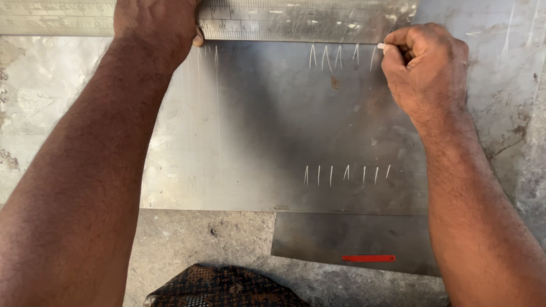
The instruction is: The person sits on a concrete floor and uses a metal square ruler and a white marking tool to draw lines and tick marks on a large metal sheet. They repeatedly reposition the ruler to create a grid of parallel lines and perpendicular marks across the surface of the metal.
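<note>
1. Head view – left hand (154,25) presses flat on the ruler (296,20); if it slackens, the ruler could slide and skew the marks
2. Right hand (424,68) pinches white chalk (381,46) at the ruler's edge on the sheet (273,131) – chalk could snap

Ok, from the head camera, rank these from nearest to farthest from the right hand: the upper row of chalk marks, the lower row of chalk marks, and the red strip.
Measured from the right hand:
1. Upper row of chalk marks, just left of the fingertips, under the ruler.
2. Lower row of chalk marks, farther down the metal sheet.
3. Red strip, on the smaller sheet piece at the bottom.
</note>
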